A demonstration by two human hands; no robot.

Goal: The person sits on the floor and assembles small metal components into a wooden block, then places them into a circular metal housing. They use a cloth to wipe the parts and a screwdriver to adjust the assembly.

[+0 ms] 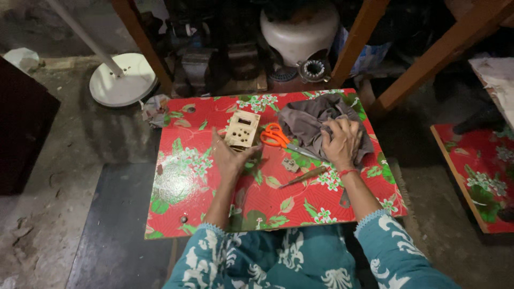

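Our right hand [340, 140] bunches the soft, limp cloth [308, 119] under curled fingers, while our left hand [227, 155], fingers spread and empty, touches the stiff box [242, 129] just ahead.

The table [176, 187] wears a glossy, smooth red floral oilcloth that catches the light. At two o'clock from its middle, under the right hand [341, 142], lies a matt grey cloth [305, 120], soft and creased. At twelve o'clock sit a beige plastic switch plate [242, 130] (dull, not shiny) and scissors [278, 138] with orange plastic handles and metal blades
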